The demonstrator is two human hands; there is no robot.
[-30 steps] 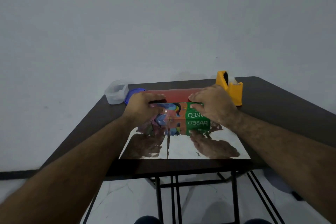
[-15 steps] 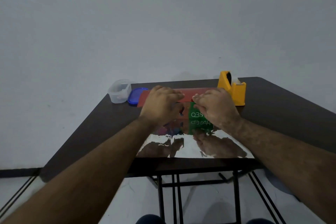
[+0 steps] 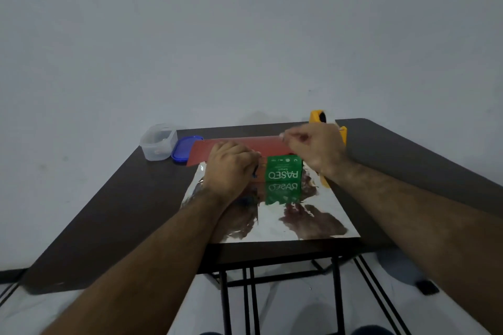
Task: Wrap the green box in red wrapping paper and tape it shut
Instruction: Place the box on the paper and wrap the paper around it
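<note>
Head cam's got the green box [image 3: 284, 170] sitting mid-desk on the wrapping paper [image 3: 275, 212], shiny side up and red far flap raised behind it, left hand [image 3: 230, 168] in a curled grip on the box's left end, right hand [image 3: 313, 149] pinching the flap's edge, yellow tape dispenser [image 3: 321, 119] just behind.

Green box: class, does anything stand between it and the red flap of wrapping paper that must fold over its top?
Nothing visible does. The green box sits on the paper's silver side, the red flap just behind it. The left hand covers the box's left part; the right hand lifts the flap's edge.
</note>
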